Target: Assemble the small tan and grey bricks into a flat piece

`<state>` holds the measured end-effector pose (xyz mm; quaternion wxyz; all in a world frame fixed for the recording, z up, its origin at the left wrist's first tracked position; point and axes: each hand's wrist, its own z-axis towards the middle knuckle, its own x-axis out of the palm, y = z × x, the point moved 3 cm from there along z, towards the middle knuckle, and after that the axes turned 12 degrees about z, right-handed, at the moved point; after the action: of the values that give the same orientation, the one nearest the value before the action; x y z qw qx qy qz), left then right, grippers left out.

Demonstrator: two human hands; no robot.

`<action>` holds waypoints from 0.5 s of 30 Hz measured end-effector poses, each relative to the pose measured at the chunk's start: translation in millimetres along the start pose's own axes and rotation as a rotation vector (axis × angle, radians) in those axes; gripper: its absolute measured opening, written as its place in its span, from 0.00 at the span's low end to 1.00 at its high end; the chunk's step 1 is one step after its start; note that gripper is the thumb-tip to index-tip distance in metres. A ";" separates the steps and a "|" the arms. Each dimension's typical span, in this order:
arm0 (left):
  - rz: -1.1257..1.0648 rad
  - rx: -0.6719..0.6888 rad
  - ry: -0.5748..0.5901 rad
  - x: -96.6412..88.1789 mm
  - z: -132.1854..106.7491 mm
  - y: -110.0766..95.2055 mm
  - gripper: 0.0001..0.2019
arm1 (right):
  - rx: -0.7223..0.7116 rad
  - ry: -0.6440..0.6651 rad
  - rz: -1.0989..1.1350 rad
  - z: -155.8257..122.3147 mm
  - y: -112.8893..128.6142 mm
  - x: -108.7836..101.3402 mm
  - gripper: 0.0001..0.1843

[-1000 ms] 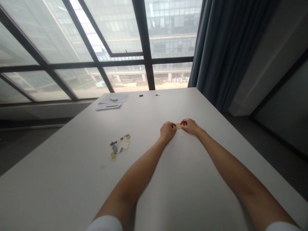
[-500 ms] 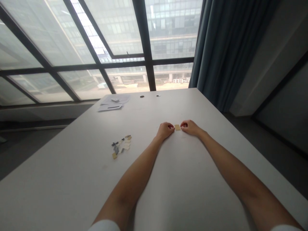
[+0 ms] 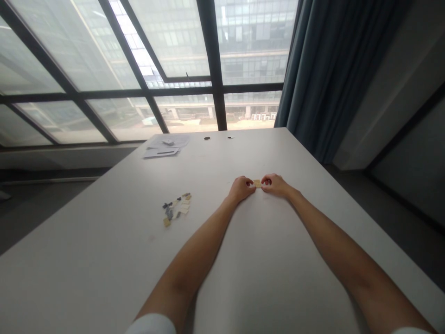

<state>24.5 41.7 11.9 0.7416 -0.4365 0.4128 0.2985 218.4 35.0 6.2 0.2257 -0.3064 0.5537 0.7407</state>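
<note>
A small tan square building-block plate (image 3: 257, 183) with rows of studs lies between my two hands on the white table (image 3: 114, 273). My left hand (image 3: 241, 188) is curled at its left edge, the thumb tip touching the near left corner. From the other side, my right hand (image 3: 276, 185) meets the right edge with thumb and forefinger bent toward it. The plate's studded top shows between the fingertips. Whether it is raised off the table at all is too small to tell.
Left of my left forearm lies a loose group of small grey, white and tan block pieces (image 3: 169, 212), with another tan plate (image 3: 167, 222) at its near end. Papers (image 3: 162, 152) with a small white object rest at the far left. Two round dark table holes (image 3: 207, 138) sit near the back edge.
The view has shifted slightly. My left hand has come a little closer to the plate's near left corner; the right hand stays at its right side. The loose pieces lie as before.
</note>
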 end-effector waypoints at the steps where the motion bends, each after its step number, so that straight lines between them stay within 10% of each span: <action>1: 0.000 -0.002 0.001 0.2 0.1 -0.1 0.13 | -0.001 -0.004 -0.003 -0.1 0.2 0.0 0.12; 15: 0.005 0.006 0.003 0.3 0.7 0.8 0.13 | -0.003 -0.010 -0.009 -1.3 2.4 -0.2 0.11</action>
<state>24.2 42.7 11.6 0.7414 -0.4337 0.4160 0.2987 217.2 33.1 7.7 0.2314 -0.3053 0.5500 0.7421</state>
